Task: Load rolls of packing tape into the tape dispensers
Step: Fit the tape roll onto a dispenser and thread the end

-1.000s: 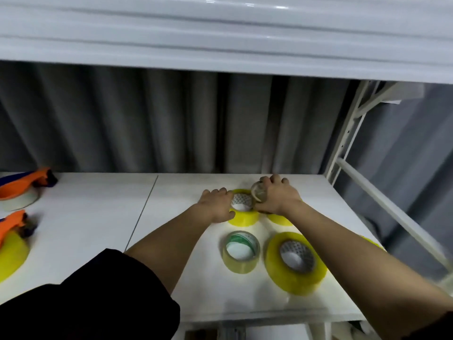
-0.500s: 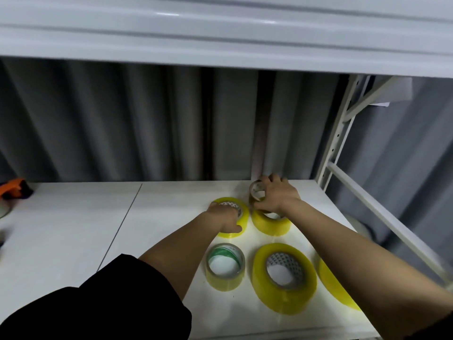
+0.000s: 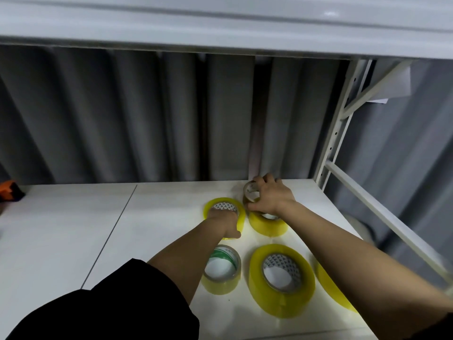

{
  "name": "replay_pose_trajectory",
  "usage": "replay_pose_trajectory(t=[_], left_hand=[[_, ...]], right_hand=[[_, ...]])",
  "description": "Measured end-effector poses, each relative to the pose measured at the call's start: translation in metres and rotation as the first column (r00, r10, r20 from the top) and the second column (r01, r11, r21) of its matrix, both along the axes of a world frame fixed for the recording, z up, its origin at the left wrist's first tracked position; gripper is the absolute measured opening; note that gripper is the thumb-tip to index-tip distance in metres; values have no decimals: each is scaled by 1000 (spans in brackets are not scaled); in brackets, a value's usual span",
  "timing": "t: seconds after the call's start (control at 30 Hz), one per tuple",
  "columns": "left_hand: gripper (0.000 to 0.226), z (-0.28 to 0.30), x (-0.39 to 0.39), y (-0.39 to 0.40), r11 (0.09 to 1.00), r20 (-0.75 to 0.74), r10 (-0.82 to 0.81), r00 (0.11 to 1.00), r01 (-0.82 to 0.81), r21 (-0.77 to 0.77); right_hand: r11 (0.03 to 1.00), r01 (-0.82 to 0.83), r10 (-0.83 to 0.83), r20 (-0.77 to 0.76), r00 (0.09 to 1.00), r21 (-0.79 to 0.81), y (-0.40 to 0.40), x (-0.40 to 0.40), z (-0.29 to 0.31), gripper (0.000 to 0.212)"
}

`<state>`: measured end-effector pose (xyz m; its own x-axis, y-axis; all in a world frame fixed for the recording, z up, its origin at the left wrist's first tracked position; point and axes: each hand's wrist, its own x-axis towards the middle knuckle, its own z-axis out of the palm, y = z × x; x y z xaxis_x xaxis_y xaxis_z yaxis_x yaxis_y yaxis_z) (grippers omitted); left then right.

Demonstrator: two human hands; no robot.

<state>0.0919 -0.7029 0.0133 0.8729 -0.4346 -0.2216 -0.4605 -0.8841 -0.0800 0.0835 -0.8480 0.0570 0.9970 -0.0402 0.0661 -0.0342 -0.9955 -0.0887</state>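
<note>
Left hand (image 3: 224,223) grips far yellow tape roll (image 3: 221,207) on bench (image 3: 73,229); right hand (image 3: 272,198) pinches small brownish roll (image 3: 250,194), just right.

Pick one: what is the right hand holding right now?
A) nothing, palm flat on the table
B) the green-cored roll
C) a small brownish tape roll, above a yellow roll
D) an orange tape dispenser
C: the right hand curls its fingers round the small brownish tape roll, held just over a yellow roll lying flat on the table.
</note>
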Motion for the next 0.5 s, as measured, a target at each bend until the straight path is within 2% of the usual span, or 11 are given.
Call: replay_pose_trajectory(t=[0.2,0.33,0.5], left_hand=[[50,-9,3,-5,998,30,54,998,-54,-14],[63,-6,9,3,956,-20,151,988,-151,-253],[66,10,15,25,810,-131,225,965,-260,-526]], right_hand=[[1000,3,-4,15,1000,19,-2,0,0,82],[997,25,-27,36,999,70,-6,-3,4,83],[991,55,-61,38,997,123,-7,-4,10,84]])
